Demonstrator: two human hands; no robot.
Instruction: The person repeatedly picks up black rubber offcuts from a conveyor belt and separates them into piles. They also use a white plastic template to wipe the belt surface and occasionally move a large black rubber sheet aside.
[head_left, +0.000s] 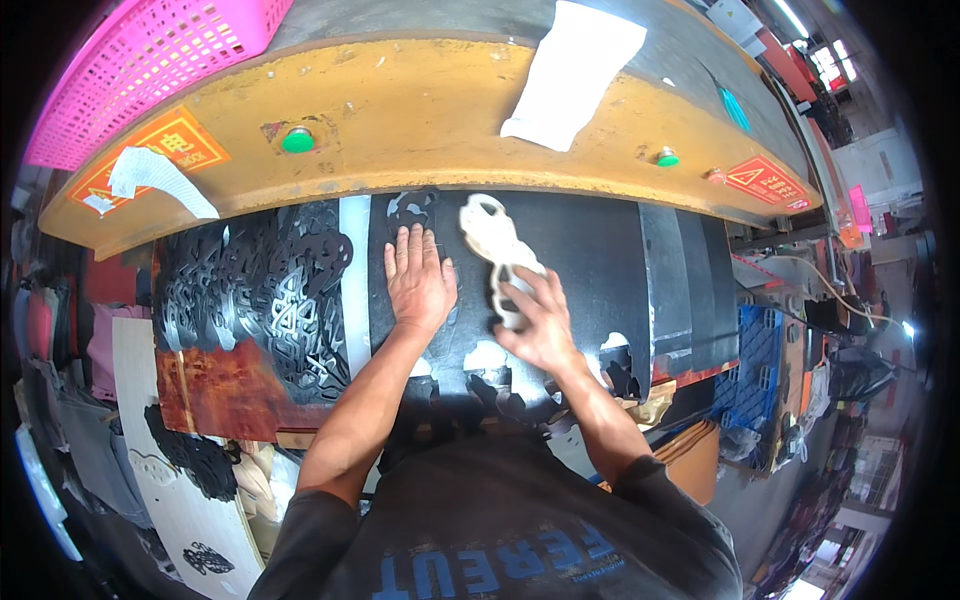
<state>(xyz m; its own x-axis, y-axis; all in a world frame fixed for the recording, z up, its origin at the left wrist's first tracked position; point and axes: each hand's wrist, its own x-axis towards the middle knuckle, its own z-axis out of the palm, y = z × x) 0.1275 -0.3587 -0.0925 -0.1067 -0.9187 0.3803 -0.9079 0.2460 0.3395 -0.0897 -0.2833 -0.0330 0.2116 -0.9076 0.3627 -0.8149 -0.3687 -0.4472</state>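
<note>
My left hand (415, 283) lies palm down on a black sheet (585, 247), fingers slightly apart. Its fingertips touch the lower edge of a dark cut-out shape (411, 210). My right hand (538, 319), a little blurred, grips the near end of a cream-coloured cutting die (489, 229) with rounded openings. The die sits over the sheet to the right of my left hand; whether it touches the sheet I cannot tell. Along the sheet's near edge are several cut-out gaps (487, 364), partly hidden by my forearms.
Black cut pieces (292, 300) are heaped at the left on a reddish-brown board (225, 390). Beyond the sheet runs the yellow beam (420, 112) of a press, with two green buttons (298, 140) and warning labels. A pink basket (165, 67) and white paper (577, 75) rest on top.
</note>
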